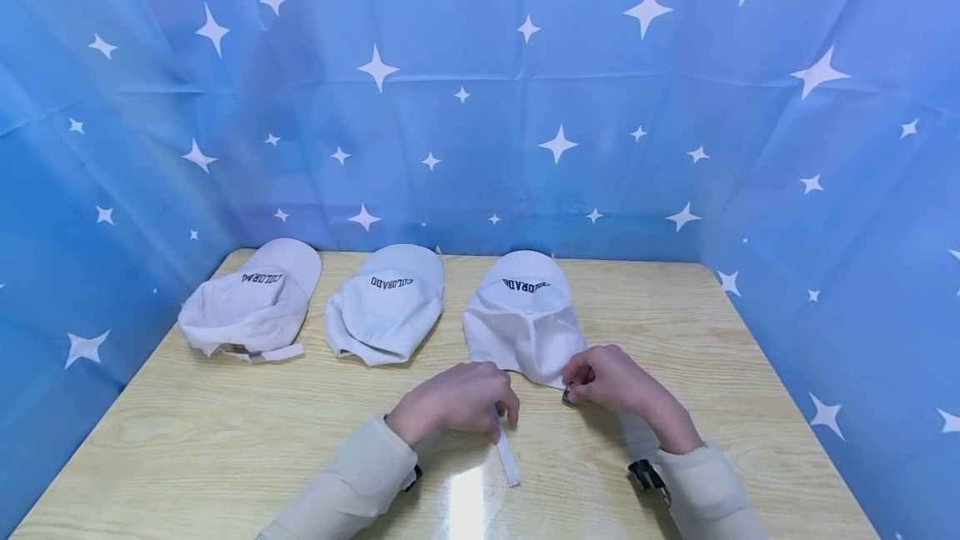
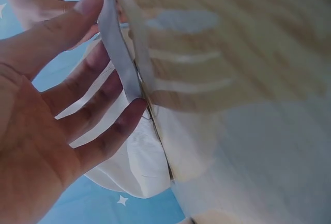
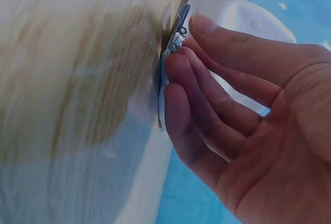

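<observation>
Currently, on the counter (image 1: 187, 440), the rightmost white cap (image 1: 517, 332) lies brim away, back edge toward the person. Left hand (image 1: 458, 399): thumb and fingers pinch the strap (image 1: 507, 455), lower fingers fairly straight. Right hand (image 1: 618, 382): fingers curled, thumb and fingertips pinching at the metal buckle (image 3: 181, 27). Best handling, probably: buckle steady, strap flat, untwisted, lined up squarely.

Wood-grain table (image 1: 225, 440) | on it: left cap (image 1: 242, 308) | middle cap (image 1: 384, 311) | right cap (image 1: 517, 319)

Left hand (image 1: 461, 400), right hand (image 1: 619, 386) apart, both pinching.
</observation>
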A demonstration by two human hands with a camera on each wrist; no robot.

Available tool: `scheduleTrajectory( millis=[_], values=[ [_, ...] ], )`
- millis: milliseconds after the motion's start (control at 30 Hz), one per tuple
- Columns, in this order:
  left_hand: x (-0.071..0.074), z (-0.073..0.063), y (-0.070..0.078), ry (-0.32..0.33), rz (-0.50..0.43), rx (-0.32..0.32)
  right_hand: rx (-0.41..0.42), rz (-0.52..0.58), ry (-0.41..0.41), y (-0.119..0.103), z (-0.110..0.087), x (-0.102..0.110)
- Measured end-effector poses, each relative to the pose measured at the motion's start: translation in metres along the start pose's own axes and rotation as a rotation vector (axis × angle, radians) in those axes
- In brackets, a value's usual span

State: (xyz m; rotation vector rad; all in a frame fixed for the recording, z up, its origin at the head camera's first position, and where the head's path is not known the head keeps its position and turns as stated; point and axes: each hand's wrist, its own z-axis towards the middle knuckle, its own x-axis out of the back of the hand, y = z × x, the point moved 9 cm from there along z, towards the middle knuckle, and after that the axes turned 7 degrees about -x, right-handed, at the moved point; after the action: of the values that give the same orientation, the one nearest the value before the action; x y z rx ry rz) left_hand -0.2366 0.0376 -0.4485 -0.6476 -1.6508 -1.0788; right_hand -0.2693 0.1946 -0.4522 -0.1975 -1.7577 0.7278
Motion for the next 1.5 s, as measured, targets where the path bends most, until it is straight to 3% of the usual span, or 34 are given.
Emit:
scheduleTrajectory(
  millis=[300, 533, 1000, 1233, 1500],
  values=[
    [0.002, -0.002, -0.005, 0.011, -0.014, 0.048, 0.010, -0.005, -0.012, -0.002, -0.001, -0.001],
    [0.006, -0.003, -0.005, 0.025, -0.029, 0.044, 0.020, -0.016, -0.019, -0.001, 0.000, -0.003],
    [0.023, 0.000, -0.013, 0.136, -0.108, 0.028, -0.036, -0.045, -0.027, 0.003, 0.001, 0.002],
    [0.033, -0.001, -0.015, 0.185, -0.122, 0.054, -0.025, -0.066, -0.020, 0.003, -0.001, 0.001],
    [0.042, -0.002, -0.022, 0.266, -0.127, 0.115, -0.096, -0.109, 0.002, 0.001, -0.002, -0.001]
  ],
)
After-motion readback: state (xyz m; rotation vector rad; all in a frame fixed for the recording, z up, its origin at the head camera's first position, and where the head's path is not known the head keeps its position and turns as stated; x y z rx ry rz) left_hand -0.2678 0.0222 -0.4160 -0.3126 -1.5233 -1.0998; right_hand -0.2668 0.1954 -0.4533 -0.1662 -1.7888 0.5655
